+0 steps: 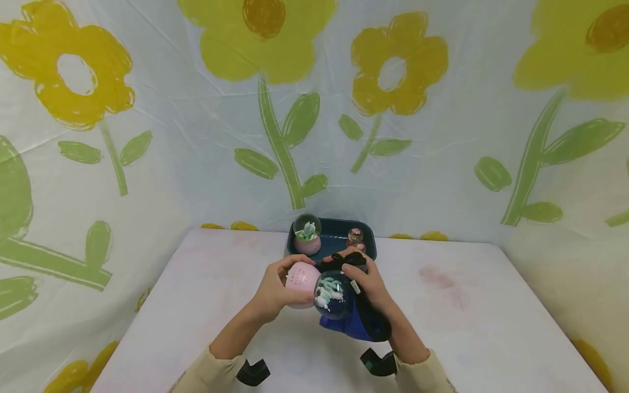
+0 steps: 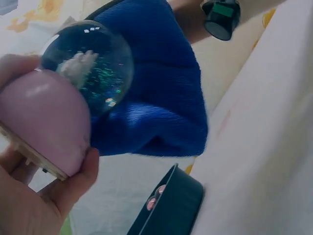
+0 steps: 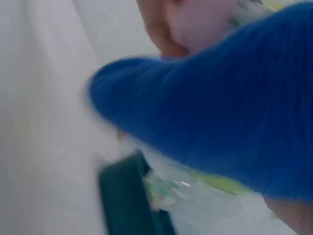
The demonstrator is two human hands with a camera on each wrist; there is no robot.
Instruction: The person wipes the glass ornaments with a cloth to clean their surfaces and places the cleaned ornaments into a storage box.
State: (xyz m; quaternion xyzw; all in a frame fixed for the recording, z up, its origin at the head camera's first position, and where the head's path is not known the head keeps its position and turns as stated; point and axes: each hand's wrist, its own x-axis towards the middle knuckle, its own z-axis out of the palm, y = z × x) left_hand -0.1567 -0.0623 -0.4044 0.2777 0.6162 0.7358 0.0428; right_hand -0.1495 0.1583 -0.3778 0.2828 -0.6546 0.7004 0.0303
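My left hand [image 1: 269,292] grips the pink base [image 1: 302,279] of a snow globe, which lies tilted sideways with its clear ball [image 1: 330,299] toward the right. White and teal figures show inside the ball; the left wrist view shows glitter there too. My right hand [image 1: 372,281] holds a blue cloth [image 1: 350,326] with black edging [image 1: 369,315] against the ball's right side. In the right wrist view the cloth [image 3: 205,103] hides most of the globe and the right fingers. The left thumb and fingers [image 2: 78,181] clasp the base's edge.
Behind the hands, a dark teal tray [image 1: 339,225] stands at the table's back edge. It holds another pink-based snow globe [image 1: 307,240] and small pinkish globe ornaments [image 1: 355,238]. A flowered curtain [image 1: 206,136] hangs behind the white table [image 1: 211,273].
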